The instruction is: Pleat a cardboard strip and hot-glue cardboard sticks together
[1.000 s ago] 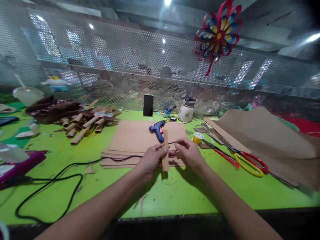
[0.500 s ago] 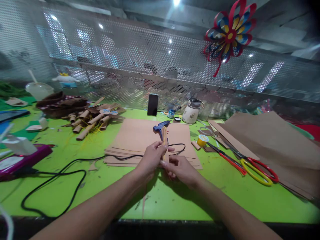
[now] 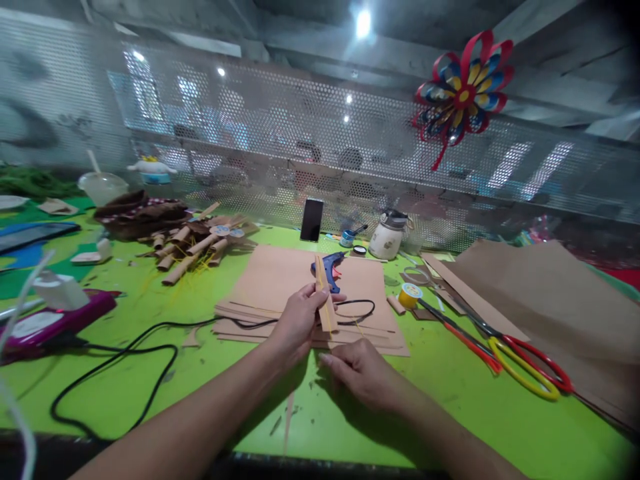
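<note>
Over bright-green table (image 3: 315,433) and stacked tan paper sheets (image 3: 270,277) | right hand (image 3: 365,372) half-curled, contents unclear | left hand (image 3: 299,317) pinching narrow tan card strip (image 3: 329,319) above sheets | thin yellow cord (image 3: 321,272) along strip: seemingly being fitted; next likely calls for steady tension

Both your forearms are bare and angle inward: left forearm (image 3: 200,403) in from lower left, right forearm (image 3: 445,430) from lower right. Your left hand (image 3: 295,320) is farther forward, thumb on the near side, fingers opposite, closed in a pinch. Your right hand (image 3: 367,375) sits lower, closer to you, apart from the left; back of hand up, fingers curled under, thumb pointing left. Can't tell if those curled fingers grip anything; undersides hidden.
</note>
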Demonstrator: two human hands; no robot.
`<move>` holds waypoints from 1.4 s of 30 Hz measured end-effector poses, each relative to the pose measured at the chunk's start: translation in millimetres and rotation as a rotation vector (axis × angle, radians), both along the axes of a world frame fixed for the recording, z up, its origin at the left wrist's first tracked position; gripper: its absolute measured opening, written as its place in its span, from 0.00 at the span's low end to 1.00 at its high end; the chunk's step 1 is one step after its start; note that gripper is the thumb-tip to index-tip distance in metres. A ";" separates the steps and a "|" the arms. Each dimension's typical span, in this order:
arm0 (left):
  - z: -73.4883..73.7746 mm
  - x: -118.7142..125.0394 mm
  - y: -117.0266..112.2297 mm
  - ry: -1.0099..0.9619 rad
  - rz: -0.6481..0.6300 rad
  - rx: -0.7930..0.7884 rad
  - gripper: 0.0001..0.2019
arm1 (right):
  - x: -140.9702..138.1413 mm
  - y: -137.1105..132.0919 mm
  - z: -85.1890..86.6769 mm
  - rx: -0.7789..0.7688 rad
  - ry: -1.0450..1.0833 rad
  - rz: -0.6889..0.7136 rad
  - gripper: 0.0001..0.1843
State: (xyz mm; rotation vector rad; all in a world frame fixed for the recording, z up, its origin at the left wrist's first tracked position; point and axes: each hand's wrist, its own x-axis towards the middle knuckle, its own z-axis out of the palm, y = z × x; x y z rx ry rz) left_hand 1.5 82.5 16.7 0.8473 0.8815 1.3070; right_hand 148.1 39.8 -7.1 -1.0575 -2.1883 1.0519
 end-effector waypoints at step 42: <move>2.4 -1.7 3.2 0.194 -0.022 -0.051 0.14 | -9.1 5.7 5.0 -0.562 0.497 -0.201 0.24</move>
